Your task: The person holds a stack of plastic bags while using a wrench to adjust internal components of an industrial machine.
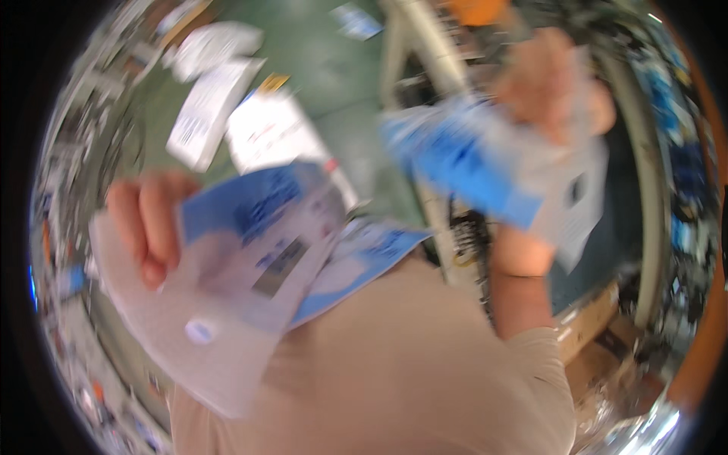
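Note:
The picture is blurred by motion. My left hand (148, 220) grips a flat stack of blue and white packets (250, 258) at its left edge, fanned out in front of my beige shirt. Raised at the upper right, my right hand (550, 83) holds another blue and white packet (485, 163), tilted down to the right. The two handfuls are apart, with a gap between them.
White papers and flat packs (220, 98) lie on a green surface (326, 68) at the upper left. A pale metal frame (425, 91) runs down the middle. Cluttered shelves or bins curve along the left and right rims.

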`<state>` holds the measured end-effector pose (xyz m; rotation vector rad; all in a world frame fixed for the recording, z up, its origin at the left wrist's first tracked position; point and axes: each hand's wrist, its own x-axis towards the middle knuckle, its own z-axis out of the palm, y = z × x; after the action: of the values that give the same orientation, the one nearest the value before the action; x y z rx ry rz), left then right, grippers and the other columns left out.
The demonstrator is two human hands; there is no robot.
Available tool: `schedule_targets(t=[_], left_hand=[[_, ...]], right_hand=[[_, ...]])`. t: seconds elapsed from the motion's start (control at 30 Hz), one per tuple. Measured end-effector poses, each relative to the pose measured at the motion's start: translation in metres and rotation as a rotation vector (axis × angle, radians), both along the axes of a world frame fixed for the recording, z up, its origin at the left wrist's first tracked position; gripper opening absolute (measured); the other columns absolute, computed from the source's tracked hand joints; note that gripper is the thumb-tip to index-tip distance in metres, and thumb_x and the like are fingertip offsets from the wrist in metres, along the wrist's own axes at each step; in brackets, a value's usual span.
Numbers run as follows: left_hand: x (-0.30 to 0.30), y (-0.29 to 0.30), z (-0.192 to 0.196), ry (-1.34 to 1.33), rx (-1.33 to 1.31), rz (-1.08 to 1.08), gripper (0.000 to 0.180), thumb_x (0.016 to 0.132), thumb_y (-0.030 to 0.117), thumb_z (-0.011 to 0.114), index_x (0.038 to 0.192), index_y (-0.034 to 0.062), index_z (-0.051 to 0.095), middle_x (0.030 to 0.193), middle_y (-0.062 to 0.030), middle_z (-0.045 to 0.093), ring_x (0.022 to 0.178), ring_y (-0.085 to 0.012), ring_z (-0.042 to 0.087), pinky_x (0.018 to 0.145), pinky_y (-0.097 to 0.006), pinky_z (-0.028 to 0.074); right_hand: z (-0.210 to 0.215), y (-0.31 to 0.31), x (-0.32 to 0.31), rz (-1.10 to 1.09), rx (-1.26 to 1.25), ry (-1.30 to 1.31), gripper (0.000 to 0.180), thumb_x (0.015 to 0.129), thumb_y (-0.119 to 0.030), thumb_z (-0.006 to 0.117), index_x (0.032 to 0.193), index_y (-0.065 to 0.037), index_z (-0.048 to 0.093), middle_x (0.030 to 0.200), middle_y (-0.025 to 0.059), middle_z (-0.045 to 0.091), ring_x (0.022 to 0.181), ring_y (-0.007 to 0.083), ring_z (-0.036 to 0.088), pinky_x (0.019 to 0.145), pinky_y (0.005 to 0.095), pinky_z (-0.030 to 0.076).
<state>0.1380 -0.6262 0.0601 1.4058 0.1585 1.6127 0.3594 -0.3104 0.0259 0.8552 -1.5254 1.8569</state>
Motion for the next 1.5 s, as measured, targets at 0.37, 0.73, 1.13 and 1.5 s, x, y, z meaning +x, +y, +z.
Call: schedule_targets(t=[0.37, 0.73, 1.13, 1.5], left_hand=[[0.088, 0.045, -0.001, 0.248, -0.6, 1.163, 0.027, 0.077, 0.009, 0.06, 0.067, 0.0099, 0.035, 0.062, 0.0004, 0.043, 0.054, -0.0075, 0.042, 0.05, -0.02, 0.036], [0.036, 0.041, -0.036, 0.37, -0.505, 0.539, 0.03, 0.054, 0.011, 0.08, 0.073, 0.0053, 0.058, 0.083, -0.0079, 0.058, 0.078, -0.0171, 0.053, 0.071, -0.031, 0.04], [0.05, 0.049, -0.052, 0.387, -0.795, 0.424, 0.026, 0.062, 0.005, 0.074, 0.08, 0.0034, 0.056, 0.078, -0.0065, 0.055, 0.073, -0.0118, 0.051, 0.062, -0.024, 0.038], [0.036, 0.046, -0.09, 0.215, -0.698, 0.721, 0.032, 0.068, -0.001, 0.068, 0.074, 0.0081, 0.038, 0.071, -0.0083, 0.05, 0.06, -0.0106, 0.044, 0.056, -0.021, 0.037]], right_hand=[[0.045, -0.14, -0.047, -0.224, 0.21, -0.075, 0.014, 0.072, -0.001, 0.062, 0.083, -0.009, 0.062, 0.091, 0.0071, 0.057, 0.084, 0.02, 0.053, 0.074, 0.0303, 0.041], [0.027, -0.149, -0.035, -0.602, 0.323, -0.076, 0.018, 0.069, -0.002, 0.062, 0.083, -0.013, 0.062, 0.111, 0.0083, 0.049, 0.1, 0.0243, 0.045, 0.085, 0.0361, 0.033], [-0.02, -0.142, -0.022, -0.423, -0.159, -0.427, 0.027, 0.08, -0.003, 0.054, 0.107, -0.005, 0.054, 0.112, 0.0106, 0.051, 0.102, 0.0192, 0.049, 0.084, 0.0316, 0.04], [-0.262, -0.121, 0.046, -0.73, -0.686, -1.301, 0.022, 0.089, -0.023, 0.05, 0.094, -0.003, 0.058, 0.073, 0.0032, 0.06, 0.068, 0.0097, 0.056, 0.063, 0.022, 0.043]])
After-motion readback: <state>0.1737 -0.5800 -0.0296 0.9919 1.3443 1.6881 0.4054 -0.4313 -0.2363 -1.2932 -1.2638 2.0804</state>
